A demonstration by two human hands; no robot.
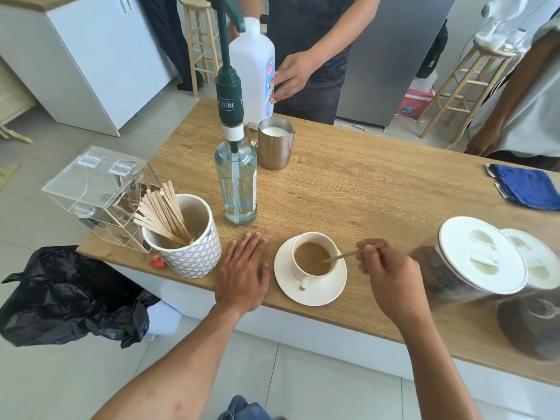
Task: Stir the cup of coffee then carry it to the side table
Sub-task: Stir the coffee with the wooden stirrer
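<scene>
A white cup of milky coffee (313, 257) stands on a white saucer (286, 283) near the front edge of the wooden table (357, 189). My right hand (385, 269) is just right of the cup, pinching a wooden stir stick (345, 255) whose tip dips into the coffee. My left hand (244, 268) lies flat on the table just left of the saucer, fingers spread, holding nothing.
A patterned pot of wooden sticks (185, 237), a clear acrylic box (97, 186), a pump syrup bottle (236, 177) and a steel milk jug (275, 144) stand left and behind. Two lidded jars (472, 262) sit right. A blue cloth (527, 186) lies far right. A person (306, 62) holds a plastic bottle (254, 65).
</scene>
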